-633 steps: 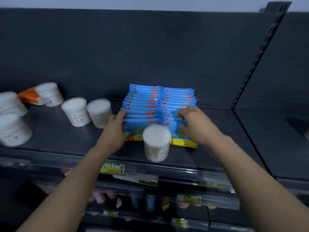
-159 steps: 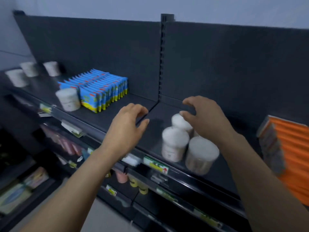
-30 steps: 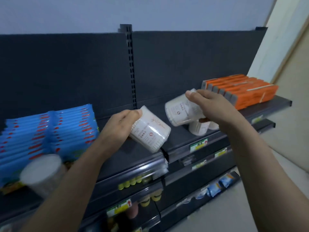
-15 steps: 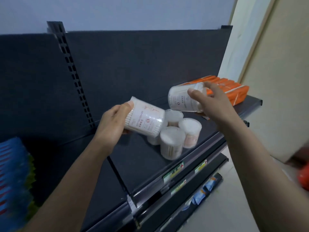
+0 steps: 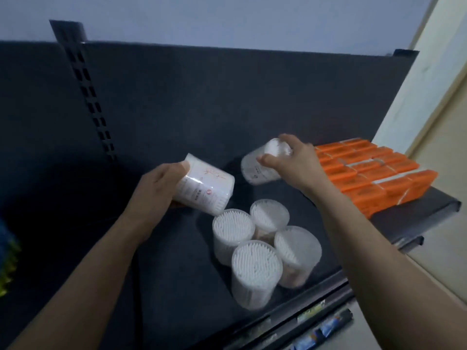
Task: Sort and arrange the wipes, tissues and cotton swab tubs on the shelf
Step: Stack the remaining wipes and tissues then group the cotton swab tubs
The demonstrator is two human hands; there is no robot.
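Observation:
My left hand (image 5: 154, 190) grips a cotton swab tub (image 5: 207, 189), tilted on its side, above the dark shelf (image 5: 164, 274). My right hand (image 5: 295, 165) grips a second tilted cotton swab tub (image 5: 257, 165) further back, close to the back panel. Below and between them several cotton swab tubs (image 5: 255, 263) stand upright in a tight cluster near the shelf's front edge. Orange tissue packs (image 5: 371, 178) lie in rows at the right end of the shelf, just right of my right hand.
A slotted upright (image 5: 88, 97) splits the dark back panel at the left. Blue and yellow wipe packs (image 5: 6, 261) show at the far left edge. Price labels line the front rail (image 5: 310, 309). A beige wall (image 5: 442, 122) stands to the right.
The view has come closer and tilted down onto the tub cluster. Both hands, each still holding a tub, have moved lower toward the shelf; the right one has shifted back beside the orange packs.

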